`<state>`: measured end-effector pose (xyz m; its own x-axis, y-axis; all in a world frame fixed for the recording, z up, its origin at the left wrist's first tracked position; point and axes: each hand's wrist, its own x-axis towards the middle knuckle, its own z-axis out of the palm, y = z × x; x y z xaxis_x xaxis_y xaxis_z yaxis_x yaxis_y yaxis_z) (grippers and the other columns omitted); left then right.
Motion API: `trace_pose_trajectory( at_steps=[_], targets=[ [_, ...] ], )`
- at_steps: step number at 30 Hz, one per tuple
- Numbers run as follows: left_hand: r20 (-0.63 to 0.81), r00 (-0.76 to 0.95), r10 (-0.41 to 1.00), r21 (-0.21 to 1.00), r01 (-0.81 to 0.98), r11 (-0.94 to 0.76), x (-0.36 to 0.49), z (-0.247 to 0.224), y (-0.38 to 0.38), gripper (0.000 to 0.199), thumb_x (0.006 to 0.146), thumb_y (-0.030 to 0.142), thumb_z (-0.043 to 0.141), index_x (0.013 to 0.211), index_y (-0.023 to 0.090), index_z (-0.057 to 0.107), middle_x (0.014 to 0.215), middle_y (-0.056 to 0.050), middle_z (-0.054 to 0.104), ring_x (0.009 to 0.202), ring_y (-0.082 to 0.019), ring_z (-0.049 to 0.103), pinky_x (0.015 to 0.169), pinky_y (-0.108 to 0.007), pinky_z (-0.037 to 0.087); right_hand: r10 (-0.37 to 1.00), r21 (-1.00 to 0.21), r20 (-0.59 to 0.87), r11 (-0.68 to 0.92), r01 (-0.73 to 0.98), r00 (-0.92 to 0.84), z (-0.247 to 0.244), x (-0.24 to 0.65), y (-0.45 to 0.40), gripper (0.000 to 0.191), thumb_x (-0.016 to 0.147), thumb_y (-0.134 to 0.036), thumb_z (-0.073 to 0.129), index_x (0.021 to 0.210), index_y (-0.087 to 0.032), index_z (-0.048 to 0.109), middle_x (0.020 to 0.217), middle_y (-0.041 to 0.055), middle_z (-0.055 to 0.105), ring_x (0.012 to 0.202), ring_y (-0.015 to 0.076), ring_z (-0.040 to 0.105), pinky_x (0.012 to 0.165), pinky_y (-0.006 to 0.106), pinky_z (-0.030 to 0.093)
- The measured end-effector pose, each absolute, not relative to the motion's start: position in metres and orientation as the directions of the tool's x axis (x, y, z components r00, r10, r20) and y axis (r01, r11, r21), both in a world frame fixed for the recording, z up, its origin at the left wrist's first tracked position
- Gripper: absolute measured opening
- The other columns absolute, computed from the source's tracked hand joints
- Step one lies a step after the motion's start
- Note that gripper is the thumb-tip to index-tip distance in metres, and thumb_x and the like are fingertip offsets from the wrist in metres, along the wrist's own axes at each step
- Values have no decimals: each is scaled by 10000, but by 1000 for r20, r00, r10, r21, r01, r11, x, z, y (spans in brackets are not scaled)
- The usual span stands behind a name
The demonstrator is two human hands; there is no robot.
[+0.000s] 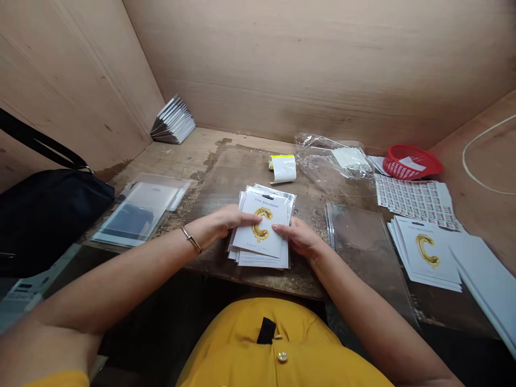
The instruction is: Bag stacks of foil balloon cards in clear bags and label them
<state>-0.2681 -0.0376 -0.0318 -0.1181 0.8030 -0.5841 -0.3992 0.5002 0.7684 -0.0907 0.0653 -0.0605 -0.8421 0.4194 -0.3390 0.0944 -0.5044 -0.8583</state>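
A stack of white foil balloon packets (264,248) lies near the table's front edge, its sheets unevenly lined up. The top packet (268,207) reads "FOIL BALLOONS" and shows a gold letter C. My left hand (229,219) grips the left side, thumb resting on the printed C. On the opposite side, my right hand (300,235) closes around the edge with its thumb on the front. The fingers under the packets are hidden. Just behind the stack stands a small yellow and white label roll (283,169).
Clear plastic sleeves (360,242) lie to the right, beside more C cards (429,247). A sticker sheet (417,199), a red basket (411,161) and a clear bag (322,156) sit behind. Leftward are sleeved cards (141,209), a black bag (56,215) and a fanned stack (174,121).
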Motion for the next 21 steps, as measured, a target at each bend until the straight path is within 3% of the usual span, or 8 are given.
trace_pose_trajectory(
  at_steps=[3,5,7,9,11,13,17,21],
  targets=[
    [-423,-132,896,829,-456,324,-257,-28,-43,529,516,251,876,991,107,693,1024,-153,734,870,-305,709,824,-450,563,507,-947,-234,-311,77,-829,-43,-86,57,535,623,-395,808,1064,-154,626,1055,134,715,974,322,677,908,512,522],
    [-262,-224,939,895,-420,149,-250,-21,-50,525,571,279,858,1032,102,679,1057,-144,726,916,-291,699,869,-438,550,688,-992,-64,33,119,-723,-23,-78,50,500,680,-429,765,1072,-160,611,1081,137,685,1014,323,650,924,526,503],
    [-87,-331,940,953,-302,-18,-246,-13,-59,479,640,306,829,1052,118,672,1077,-120,722,947,-276,689,888,-420,544,810,-877,226,411,249,-542,-3,-69,47,519,696,-466,753,1091,-165,601,1169,157,619,1119,351,577,969,560,457],
    [54,-356,933,977,-175,-123,-243,-10,-66,416,716,336,782,1065,141,666,1087,-99,718,960,-267,682,879,-411,550,783,-738,422,589,328,-456,8,-61,48,690,649,-510,789,1205,-175,556,1300,171,524,1234,376,474,1026,575,401],
    [141,-286,948,986,-49,-161,-239,-13,-72,410,762,338,745,1120,167,643,1125,-89,699,1016,-264,660,908,-410,535,733,-776,380,585,236,-564,6,-54,53,893,612,-530,818,1356,-205,444,1374,160,474,1285,361,435,1044,537,398],
    [209,-245,947,977,90,-193,-235,-21,-74,517,720,319,781,1185,191,595,1178,-87,661,1081,-263,624,953,-399,505,663,-889,213,437,140,-718,-6,-51,56,942,626,-500,825,1410,-231,378,1363,142,506,1239,323,502,1004,479,448],
    [283,-345,895,951,219,-217,-226,-39,-68,752,587,321,870,1228,208,494,1234,-93,582,1087,-248,593,941,-367,493,652,-952,56,263,156,-757,-30,-52,55,834,637,-388,844,1354,-242,444,1278,102,590,1098,278,601,953,438,483],
    [172,-423,890,985,101,-142,-223,-54,-53,743,618,371,854,1218,176,461,1120,-86,637,1007,-247,622,889,-400,518,646,-993,18,100,61,-764,-40,-66,60,578,594,-397,855,1088,-203,625,1060,69,698,971,277,648,865,420,531]
  ],
)
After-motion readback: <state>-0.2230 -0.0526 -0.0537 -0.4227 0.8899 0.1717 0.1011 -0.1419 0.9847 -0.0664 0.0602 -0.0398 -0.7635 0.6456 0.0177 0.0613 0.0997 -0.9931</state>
